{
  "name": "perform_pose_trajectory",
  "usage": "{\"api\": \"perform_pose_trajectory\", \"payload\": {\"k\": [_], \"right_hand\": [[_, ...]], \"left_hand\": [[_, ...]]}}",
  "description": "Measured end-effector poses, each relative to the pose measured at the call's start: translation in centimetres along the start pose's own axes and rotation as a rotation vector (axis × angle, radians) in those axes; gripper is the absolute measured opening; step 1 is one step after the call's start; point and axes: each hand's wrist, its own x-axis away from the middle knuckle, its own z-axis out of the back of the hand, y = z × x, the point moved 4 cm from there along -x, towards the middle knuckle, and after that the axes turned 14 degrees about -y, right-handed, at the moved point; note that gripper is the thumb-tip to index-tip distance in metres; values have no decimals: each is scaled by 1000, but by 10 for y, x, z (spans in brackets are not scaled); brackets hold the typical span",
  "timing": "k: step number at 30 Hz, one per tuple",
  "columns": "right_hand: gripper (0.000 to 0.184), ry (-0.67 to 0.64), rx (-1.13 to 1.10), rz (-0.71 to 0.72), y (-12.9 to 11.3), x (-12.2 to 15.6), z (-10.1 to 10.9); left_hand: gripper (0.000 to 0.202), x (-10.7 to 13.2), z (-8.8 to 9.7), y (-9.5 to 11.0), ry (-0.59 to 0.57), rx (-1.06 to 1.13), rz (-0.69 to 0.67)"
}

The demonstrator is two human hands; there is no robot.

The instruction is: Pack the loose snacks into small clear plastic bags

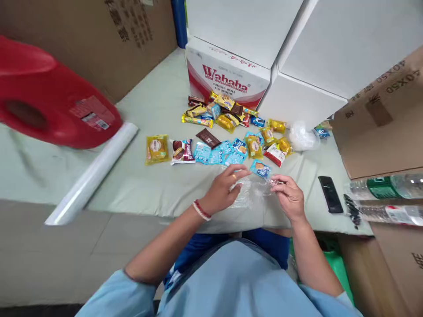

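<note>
My right hand (288,193) pinches the edge of a clear plastic bag (261,188) over the near part of the table. My left hand (226,187), wearing a red and white bracelet, has its fingers apart, with the fingertips close to a small blue snack packet (260,169). Whether they touch that packet I cannot tell. Under and beside the left hand lies more clear plastic film (243,196). Just beyond are several light-blue packets (216,154), a brown packet (208,138), a purple-and-white snack packet (183,152) and a yellow-wrapped snack (157,149).
A pile of mixed snacks (224,112) lies before a Wahaha carton (228,72). At left are a red jug (56,97) and a plastic film roll (92,174). On the right are crumpled white plastic (302,136), a phone (330,194), bottles (386,187) and a cardboard box (380,119).
</note>
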Motion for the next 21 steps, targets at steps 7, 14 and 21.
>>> {"api": "perform_pose_trajectory", "payload": {"k": [7, 14, 21], "right_hand": [[26, 27, 23, -53, -12, 14, 10], [26, 91, 31, -105, -5, 31, 10], [28, 13, 30, 22, -30, 15, -8]], "left_hand": [[18, -31, -42, -6, -141, 121, -78], [25, -8, -33, -11, 34, 485, 355], [52, -25, -66, -7, -393, 617, 669]]}}
